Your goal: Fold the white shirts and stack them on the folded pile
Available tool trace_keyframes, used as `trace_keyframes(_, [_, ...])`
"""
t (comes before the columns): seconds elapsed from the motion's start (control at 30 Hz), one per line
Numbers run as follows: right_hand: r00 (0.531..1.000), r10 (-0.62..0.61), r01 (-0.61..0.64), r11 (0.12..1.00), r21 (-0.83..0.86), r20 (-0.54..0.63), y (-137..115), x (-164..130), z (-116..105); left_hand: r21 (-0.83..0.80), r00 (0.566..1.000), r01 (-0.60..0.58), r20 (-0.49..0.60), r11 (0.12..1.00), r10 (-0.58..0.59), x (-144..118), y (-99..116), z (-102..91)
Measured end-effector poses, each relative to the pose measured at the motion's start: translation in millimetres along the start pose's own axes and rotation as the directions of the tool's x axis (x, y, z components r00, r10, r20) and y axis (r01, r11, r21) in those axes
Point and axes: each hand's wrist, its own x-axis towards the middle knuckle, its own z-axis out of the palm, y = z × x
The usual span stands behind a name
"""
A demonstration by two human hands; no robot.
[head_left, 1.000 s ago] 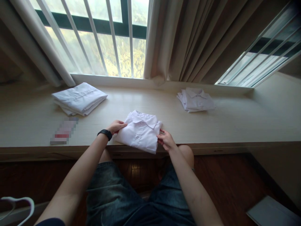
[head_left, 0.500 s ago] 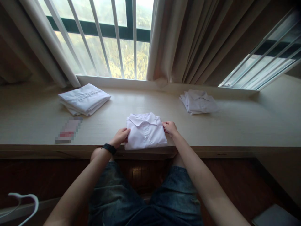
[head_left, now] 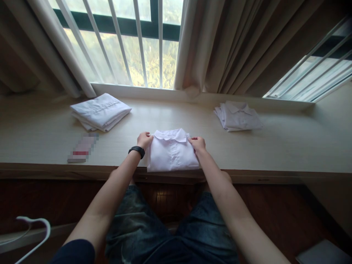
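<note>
From the head view, a folded white shirt (head_left: 172, 154) lies collar up at the near edge of the pale wooden desk (head_left: 275, 146), dead centre. The left hand (head_left: 144, 140), with a black wristband (head_left: 136, 150) on its wrist, pinches the shirt's upper left corner at 10 o'clock; the right hand (head_left: 197, 143) pinches the upper right corner at 2 o'clock. Both hands are curled closed on the cloth. Well apart at 10 o'clock of the shirt sits a stack of folded white cloths (head_left: 100, 112); at 2 o'clock lies another folded shirt pile (head_left: 238, 115). A curtain (head_left: 220, 47) hangs at 12 o'clock.
</note>
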Motion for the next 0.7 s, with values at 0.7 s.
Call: trace_keyframes(0.7, [0.980,0.017,-0.113,0.869,0.481,0.199,8.2,-2.7,8.0,-0.566,0.992,-0.128,-0.069,0.814,0.108,-27.2,-23.9,12.9])
